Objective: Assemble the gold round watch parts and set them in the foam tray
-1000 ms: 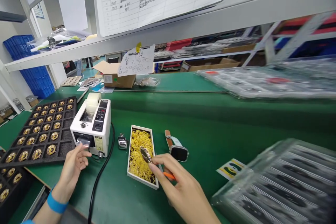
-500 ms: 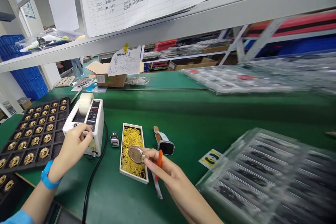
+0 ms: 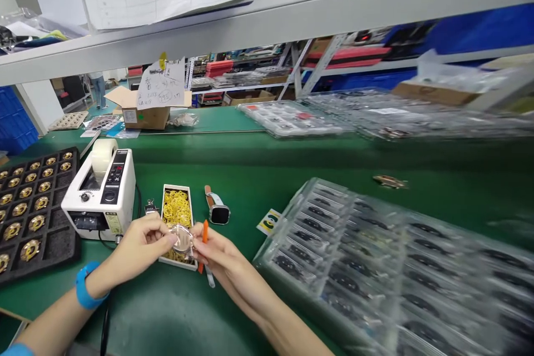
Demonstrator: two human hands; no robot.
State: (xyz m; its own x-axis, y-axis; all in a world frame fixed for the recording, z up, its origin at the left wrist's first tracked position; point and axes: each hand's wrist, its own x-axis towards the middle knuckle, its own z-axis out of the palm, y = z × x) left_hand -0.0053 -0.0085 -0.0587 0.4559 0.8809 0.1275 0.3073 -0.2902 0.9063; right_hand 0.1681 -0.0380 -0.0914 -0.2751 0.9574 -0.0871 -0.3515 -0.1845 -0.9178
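Note:
Before me, a round metal watch case (image 3: 182, 240) with a shiny rim is held over a white box (image 3: 191, 206) of yellow rings (image 3: 176, 207). My right hand (image 3: 221, 253) pinches its right edge and also keeps an orange strip-like tool (image 3: 205, 232) between the fingers. On the other side, my left hand (image 3: 142, 247) is closed, thumb and fingertips at the case's left edge. Whether a bit of clear tape lies between those fingertips I cannot tell. The white tape dispenser (image 3: 102, 194) with its clear roll stands to the left.
A black foam tray (image 3: 62, 214) of gold-coloured watch parts lies at left. A small tally counter (image 3: 151, 207) and a smartwatch (image 3: 219, 214) flank the box. Clear plastic trays (image 3: 334, 245) of dark parts fill the right. A shelf beam (image 3: 233, 19) crosses above.
My left hand has left the tape dispenser and come right to the watch case. The right hand still holds the case and orange tool. The view has turned right.

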